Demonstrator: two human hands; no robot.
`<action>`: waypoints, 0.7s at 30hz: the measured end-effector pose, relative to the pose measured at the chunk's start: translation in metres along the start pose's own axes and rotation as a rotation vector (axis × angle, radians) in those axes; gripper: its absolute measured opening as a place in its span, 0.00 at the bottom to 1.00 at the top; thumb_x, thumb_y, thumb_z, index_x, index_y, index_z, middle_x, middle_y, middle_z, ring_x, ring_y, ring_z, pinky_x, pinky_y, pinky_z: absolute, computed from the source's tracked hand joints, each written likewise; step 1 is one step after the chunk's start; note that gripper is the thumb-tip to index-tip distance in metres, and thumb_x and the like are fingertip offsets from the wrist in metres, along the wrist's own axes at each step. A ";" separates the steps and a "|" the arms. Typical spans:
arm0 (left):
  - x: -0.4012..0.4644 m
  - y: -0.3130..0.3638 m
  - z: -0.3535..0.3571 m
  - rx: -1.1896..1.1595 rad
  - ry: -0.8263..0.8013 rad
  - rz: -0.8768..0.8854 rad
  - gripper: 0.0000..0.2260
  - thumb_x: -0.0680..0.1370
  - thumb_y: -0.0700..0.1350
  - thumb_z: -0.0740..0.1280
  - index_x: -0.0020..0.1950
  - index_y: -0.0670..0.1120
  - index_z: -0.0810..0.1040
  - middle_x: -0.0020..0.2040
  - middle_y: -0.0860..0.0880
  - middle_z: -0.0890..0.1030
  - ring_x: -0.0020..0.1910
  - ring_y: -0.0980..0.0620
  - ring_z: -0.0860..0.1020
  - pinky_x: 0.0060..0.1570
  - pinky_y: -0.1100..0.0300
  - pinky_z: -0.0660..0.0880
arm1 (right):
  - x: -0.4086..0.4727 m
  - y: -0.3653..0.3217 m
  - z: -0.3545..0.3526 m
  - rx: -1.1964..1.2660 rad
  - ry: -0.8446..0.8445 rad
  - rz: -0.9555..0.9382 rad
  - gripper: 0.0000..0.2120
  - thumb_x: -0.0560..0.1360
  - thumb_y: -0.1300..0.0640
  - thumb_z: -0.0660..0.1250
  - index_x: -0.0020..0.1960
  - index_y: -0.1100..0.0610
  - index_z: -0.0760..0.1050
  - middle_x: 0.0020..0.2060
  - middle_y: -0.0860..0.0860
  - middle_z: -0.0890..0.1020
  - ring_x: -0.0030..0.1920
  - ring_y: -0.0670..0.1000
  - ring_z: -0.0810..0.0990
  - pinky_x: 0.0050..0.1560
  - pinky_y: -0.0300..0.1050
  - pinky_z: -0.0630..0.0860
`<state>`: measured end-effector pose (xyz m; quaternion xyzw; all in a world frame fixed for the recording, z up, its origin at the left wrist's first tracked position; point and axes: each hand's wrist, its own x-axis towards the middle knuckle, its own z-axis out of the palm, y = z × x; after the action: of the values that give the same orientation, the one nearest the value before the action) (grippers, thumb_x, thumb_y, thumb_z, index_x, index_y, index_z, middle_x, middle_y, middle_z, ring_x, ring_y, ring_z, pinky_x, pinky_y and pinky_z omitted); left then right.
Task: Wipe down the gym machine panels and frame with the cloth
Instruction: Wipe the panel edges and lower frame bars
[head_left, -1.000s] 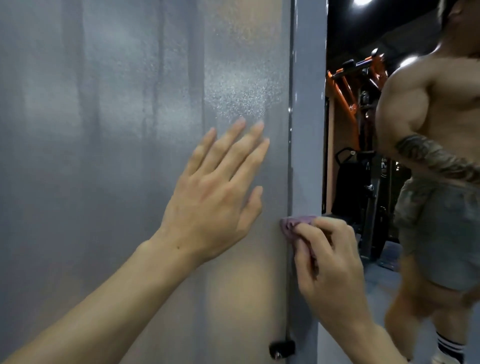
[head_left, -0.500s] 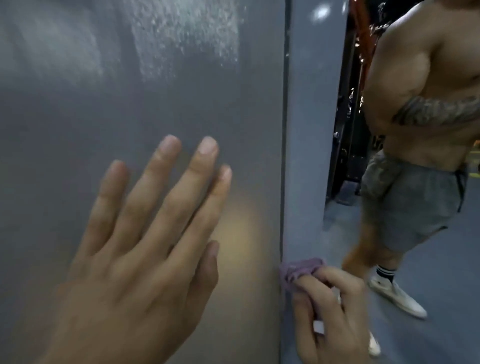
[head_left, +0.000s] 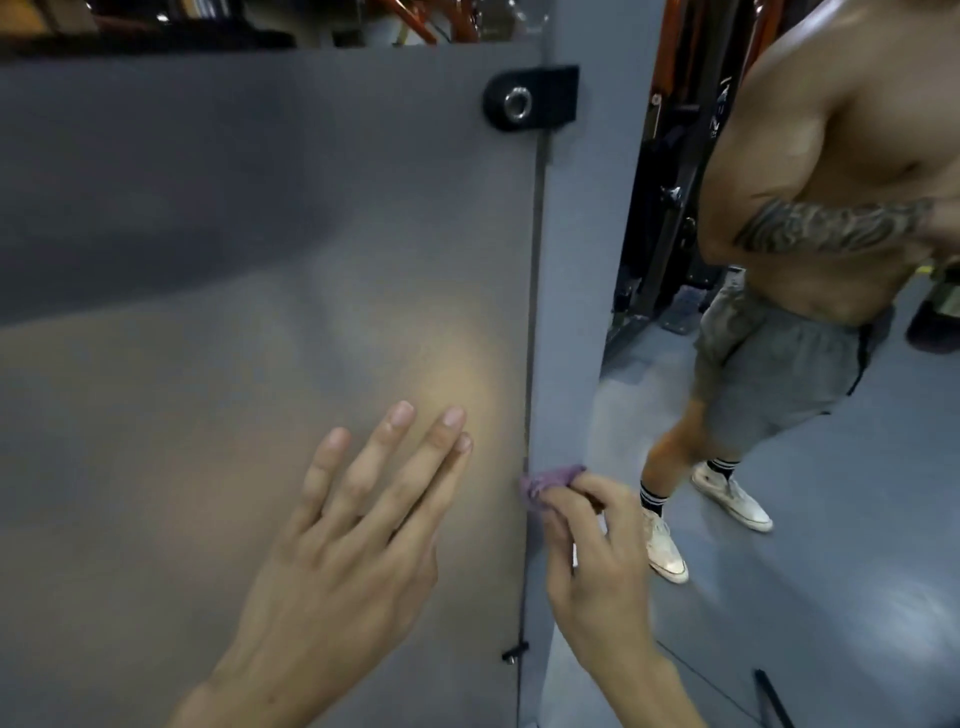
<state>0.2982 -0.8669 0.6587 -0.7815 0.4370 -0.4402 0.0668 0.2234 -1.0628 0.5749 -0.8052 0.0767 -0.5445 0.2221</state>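
A large grey machine panel (head_left: 218, 270) fills the left of the head view. A grey upright frame post (head_left: 582, 291) runs along its right edge. My left hand (head_left: 343, 551) lies flat on the panel with its fingers spread, holding nothing. My right hand (head_left: 597, 561) pinches a small purple cloth (head_left: 550, 480) and presses it against the frame post, beside the seam between panel and post. Most of the cloth is hidden under my fingers.
A black bracket with a metal ring (head_left: 530, 101) sits at the panel's top right corner. A small black clip (head_left: 514, 652) sticks out low on the seam. A shirtless person in grey shorts (head_left: 810, 322) stands close on the right, on the grey floor (head_left: 831, 597).
The view has dropped down the panel, bringing its top edge and black bracket into sight. My right hand with the cloth has slid down the post. The person has stepped nearer.
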 end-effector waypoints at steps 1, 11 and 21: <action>0.001 -0.001 -0.002 -0.015 -0.021 0.001 0.34 0.75 0.44 0.68 0.81 0.45 0.65 0.83 0.48 0.61 0.83 0.43 0.55 0.81 0.42 0.50 | 0.014 -0.006 -0.003 0.008 0.007 0.001 0.11 0.79 0.61 0.64 0.58 0.49 0.75 0.56 0.46 0.72 0.54 0.45 0.71 0.60 0.28 0.64; 0.006 0.009 -0.012 -0.070 -0.085 -0.065 0.35 0.73 0.40 0.67 0.81 0.45 0.66 0.83 0.49 0.60 0.83 0.43 0.55 0.80 0.41 0.51 | 0.012 -0.012 -0.014 0.015 -0.107 0.102 0.14 0.77 0.65 0.66 0.56 0.48 0.76 0.55 0.43 0.73 0.52 0.46 0.72 0.55 0.26 0.64; 0.021 0.014 -0.035 -0.117 -0.164 -0.152 0.38 0.71 0.39 0.68 0.81 0.44 0.62 0.84 0.47 0.58 0.83 0.42 0.55 0.81 0.40 0.51 | 0.034 -0.016 -0.033 0.061 -0.173 0.116 0.10 0.79 0.58 0.61 0.56 0.46 0.75 0.54 0.44 0.73 0.52 0.50 0.74 0.46 0.42 0.76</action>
<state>0.2681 -0.8810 0.6858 -0.8484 0.3945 -0.3523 0.0232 0.2046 -1.0699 0.6208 -0.8362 0.0873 -0.4613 0.2834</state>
